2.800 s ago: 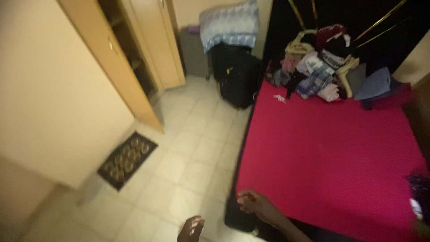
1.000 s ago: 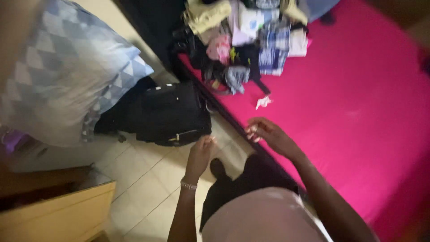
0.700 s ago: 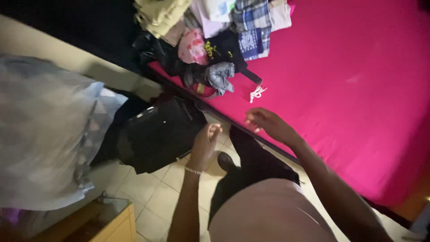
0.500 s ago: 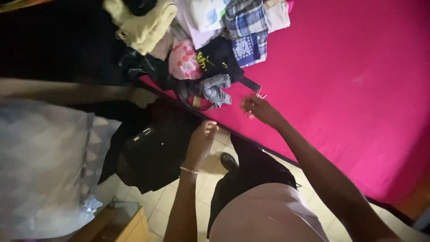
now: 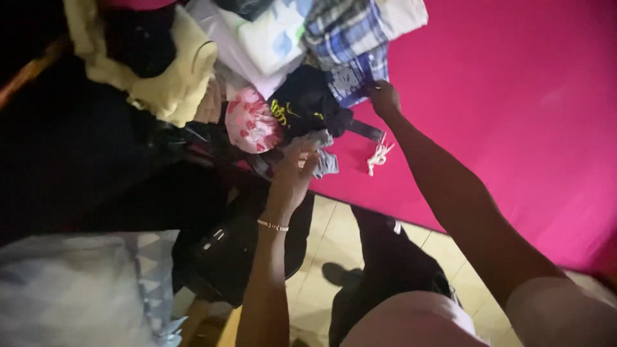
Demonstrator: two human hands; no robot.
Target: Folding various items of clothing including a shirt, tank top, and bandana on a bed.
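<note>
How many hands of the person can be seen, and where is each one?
2. The left hand is at the grey cloth on the bed's edge. The right hand is on the blue plaid garment in the clothes pile. No other hands appear.

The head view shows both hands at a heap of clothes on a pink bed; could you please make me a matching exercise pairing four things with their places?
Things:
1. right hand
2. left hand
3. small white knotted string
4. pale yellow fleecy garment

Places:
a. at the crumpled grey cloth
b. at the blue checked cloth
c. far left of the heap
d. alone on the pink bed sheet

Pairs: 1-b, 2-a, 3-d, 4-c
</note>
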